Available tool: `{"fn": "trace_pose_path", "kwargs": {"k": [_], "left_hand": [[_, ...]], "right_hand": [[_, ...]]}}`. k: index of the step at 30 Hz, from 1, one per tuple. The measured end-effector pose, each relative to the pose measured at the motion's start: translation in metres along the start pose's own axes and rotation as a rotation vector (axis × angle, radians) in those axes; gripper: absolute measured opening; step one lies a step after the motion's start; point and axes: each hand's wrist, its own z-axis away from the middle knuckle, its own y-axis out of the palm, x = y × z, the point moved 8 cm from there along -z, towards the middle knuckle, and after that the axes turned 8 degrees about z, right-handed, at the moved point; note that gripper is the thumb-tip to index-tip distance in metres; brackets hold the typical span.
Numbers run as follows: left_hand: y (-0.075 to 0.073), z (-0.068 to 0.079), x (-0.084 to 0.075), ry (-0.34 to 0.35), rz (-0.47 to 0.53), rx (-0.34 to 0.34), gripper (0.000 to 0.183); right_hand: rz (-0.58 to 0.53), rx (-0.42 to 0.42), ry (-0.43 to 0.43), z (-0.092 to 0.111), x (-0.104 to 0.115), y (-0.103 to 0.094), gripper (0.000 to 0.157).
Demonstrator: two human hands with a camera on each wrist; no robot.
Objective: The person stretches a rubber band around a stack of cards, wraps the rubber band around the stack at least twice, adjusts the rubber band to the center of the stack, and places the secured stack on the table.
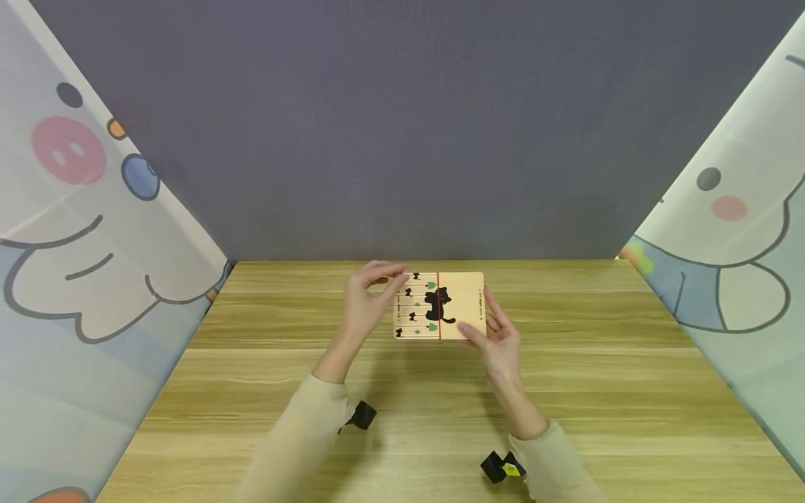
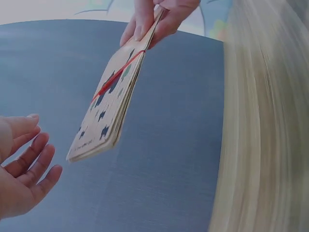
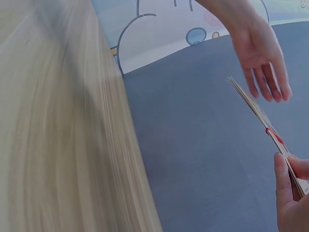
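A small cream notebook (image 1: 462, 290) with a black cat and green leaves on its cover is held up above the table. Round its middle runs a red band (image 2: 120, 72), and its edge shows several thin layers in the right wrist view. My right hand (image 1: 502, 349) grips the right end, thumb on the cover and fingers behind. Beside the left end is my left hand (image 1: 363, 300), its fingers loosely bent. Both wrist views show a gap between that left hand (image 2: 24, 166) and the notebook.
Below lies a wood-grain table (image 1: 264, 391), with a dark grey panel (image 1: 415, 126) rising at its back edge. Cartoon-printed curtains (image 1: 56, 230) flank it on both sides. Small black devices (image 1: 363, 416) show near my sleeves.
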Motion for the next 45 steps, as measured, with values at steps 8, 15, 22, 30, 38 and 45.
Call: {"fn": "trace_pose_path", "kwargs": {"k": [8, 15, 22, 30, 38, 45], "left_hand": [[-0.007, 0.022, 0.016, -0.083, 0.113, -0.089, 0.015], [-0.007, 0.04, 0.033, -0.155, 0.15, -0.17, 0.021], [0.002, 0.055, 0.046, -0.244, 0.169, -0.205, 0.036], [0.008, 0.06, 0.067, -0.279, 0.148, -0.224, 0.041], [0.007, 0.062, 0.09, -0.287, 0.098, -0.243, 0.042], [0.006, 0.063, 0.115, -0.361, 0.081, -0.229, 0.041]], "right_hand": [[-0.052, 0.038, -0.025, 0.002, 0.036, 0.012, 0.078], [0.027, 0.016, -0.045, -0.014, 0.007, -0.008, 0.079], [-0.004, -0.003, -0.03, -0.016, 0.003, -0.008, 0.079], [0.045, 0.008, -0.029, -0.018, 0.005, -0.002, 0.078], [0.191, 0.05, -0.035, -0.022, -0.001, 0.0, 0.076], [0.337, 0.081, -0.03, -0.018, 0.029, 0.012, 0.065]]}}
